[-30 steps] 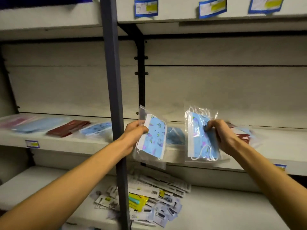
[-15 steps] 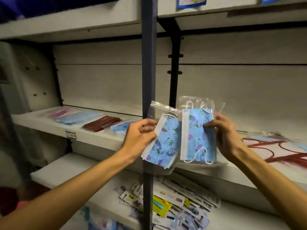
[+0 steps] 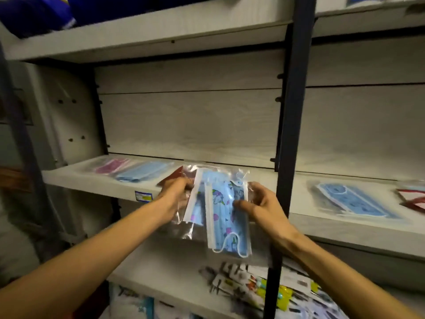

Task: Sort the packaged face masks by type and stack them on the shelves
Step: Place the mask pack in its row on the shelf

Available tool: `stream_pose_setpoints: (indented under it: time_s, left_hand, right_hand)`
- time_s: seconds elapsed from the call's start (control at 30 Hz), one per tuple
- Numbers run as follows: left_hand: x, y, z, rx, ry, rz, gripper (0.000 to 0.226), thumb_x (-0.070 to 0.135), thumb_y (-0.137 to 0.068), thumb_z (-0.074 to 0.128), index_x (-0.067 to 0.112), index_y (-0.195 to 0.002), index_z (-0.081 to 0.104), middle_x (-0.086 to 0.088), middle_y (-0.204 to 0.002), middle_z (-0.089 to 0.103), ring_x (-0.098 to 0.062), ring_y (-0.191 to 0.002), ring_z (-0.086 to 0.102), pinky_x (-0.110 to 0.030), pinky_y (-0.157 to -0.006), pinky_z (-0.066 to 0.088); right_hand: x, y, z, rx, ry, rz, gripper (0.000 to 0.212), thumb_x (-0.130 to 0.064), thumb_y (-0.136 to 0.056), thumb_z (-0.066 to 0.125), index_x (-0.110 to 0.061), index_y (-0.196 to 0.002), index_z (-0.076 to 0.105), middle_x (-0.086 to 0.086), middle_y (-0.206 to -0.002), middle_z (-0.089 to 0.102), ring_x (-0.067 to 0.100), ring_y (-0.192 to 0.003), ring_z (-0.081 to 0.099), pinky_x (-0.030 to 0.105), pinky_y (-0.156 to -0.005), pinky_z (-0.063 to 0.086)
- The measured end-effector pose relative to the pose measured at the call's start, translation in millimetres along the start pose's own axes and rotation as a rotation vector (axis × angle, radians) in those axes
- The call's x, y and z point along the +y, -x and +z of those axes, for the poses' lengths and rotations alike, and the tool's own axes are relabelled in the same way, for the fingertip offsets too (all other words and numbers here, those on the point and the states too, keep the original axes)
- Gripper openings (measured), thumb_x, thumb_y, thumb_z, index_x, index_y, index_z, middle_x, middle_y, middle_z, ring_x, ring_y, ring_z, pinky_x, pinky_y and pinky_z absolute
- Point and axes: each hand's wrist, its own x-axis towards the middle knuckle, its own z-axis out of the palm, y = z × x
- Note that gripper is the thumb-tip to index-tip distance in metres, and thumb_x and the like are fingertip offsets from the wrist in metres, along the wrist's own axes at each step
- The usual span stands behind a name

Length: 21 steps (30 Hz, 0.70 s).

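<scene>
Clear-bagged blue patterned masks (image 3: 224,217), two overlapping packs, left hand (image 3: 174,199) and right hand (image 3: 259,208) each in a pinching grip.

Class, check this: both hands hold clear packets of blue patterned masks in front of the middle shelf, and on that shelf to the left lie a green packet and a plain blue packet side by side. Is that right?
One detail is wrong: the head view shows a pink packet, not green, lying beside the plain blue packet on the middle shelf. The left hand and right hand do hold the clear packets of blue patterned masks.
</scene>
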Motion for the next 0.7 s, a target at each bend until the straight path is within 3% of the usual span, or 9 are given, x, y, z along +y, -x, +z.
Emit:
stream_pose_setpoints:
  time_s: [0.07, 0.17, 0.27, 0.43, 0.6, 0.7]
  left_hand:
    - [1.3, -13.2, -13.6, -0.11, 0.051, -0.094, 0.028, 0.014, -0.098, 0.048, 0.005, -0.118, 0.066, -0.015, -0.107, 0.071, -0.024, -0.09, 0.067, -0.042, -0.094, 0.052]
    - [4.3, -30.8, -27.0, -0.238, -0.021, -0.061, 0.029, 0.024, -0.099, 0.053, 0.01, -0.122, 0.063, -0.013, -0.116, 0.066, -0.026, -0.096, 0.061, -0.039, -0.092, 0.048]
    - [4.2, -49.8, -34.1, -0.274, -0.138, -0.03, 0.032, 0.018, -0.091, 0.071, 0.002, -0.118, 0.067, -0.015, -0.12, 0.071, -0.03, -0.114, 0.065, -0.046, -0.108, 0.047]
    - [6.9, -82.9, -23.3, -0.256, -0.093, -0.003, 0.012, 0.001, -0.084, 0.074, 0.003, -0.095, 0.068, -0.016, -0.093, 0.078, -0.032, -0.091, 0.076, -0.052, -0.088, 0.06]
    - [13.5, -119.3, -1.5, -0.267, -0.109, 0.036, 0.028, -0.002, -0.09, 0.063, 0.013, -0.113, 0.072, -0.009, -0.091, 0.08, -0.024, -0.083, 0.078, -0.037, -0.072, 0.064]
    - [13.8, -142.2, 25.5, -0.215, -0.303, 0.147, 0.05, 0.002, -0.09, 0.064, 0.004, -0.138, 0.055, -0.015, -0.118, 0.072, -0.032, -0.106, 0.071, -0.046, -0.093, 0.059]
  right_hand:
    - [0.2, -13.0, 23.2, 0.084, -0.064, 0.077, 0.022, 0.003, -0.095, 0.061, -0.004, -0.116, 0.056, 0.009, -0.098, 0.076, 0.019, -0.079, 0.077, 0.025, -0.059, 0.059]
    - [0.6, -34.3, 42.1, 0.197, -0.061, 0.133, 0.02, 0.003, -0.095, 0.061, -0.006, -0.111, 0.056, 0.012, -0.097, 0.073, 0.014, -0.07, 0.076, 0.022, -0.052, 0.057]
    - [3.3, -57.2, 47.8, 0.275, 0.013, 0.145, 0.021, 0.002, -0.094, 0.062, -0.005, -0.112, 0.056, 0.011, -0.097, 0.069, 0.013, -0.064, 0.074, 0.021, -0.049, 0.055]
    - [14.4, -101.3, 39.0, 0.334, 0.01, 0.232, 0.025, -0.008, -0.092, 0.069, -0.005, -0.114, 0.058, 0.018, -0.101, 0.072, 0.028, -0.077, 0.075, 0.03, -0.055, 0.059]
    - [26.2, -146.0, 17.9, 0.419, 0.081, 0.21, 0.024, -0.008, -0.085, 0.074, -0.007, -0.107, 0.063, 0.017, -0.094, 0.076, 0.025, -0.071, 0.076, 0.029, -0.053, 0.057]
    - [30.9, -175.3, 1.3, 0.541, 0.28, 0.169, 0.036, -0.01, -0.08, 0.08, -0.005, -0.11, 0.059, 0.008, -0.089, 0.071, 0.027, -0.078, 0.073, 0.035, -0.066, 0.058]
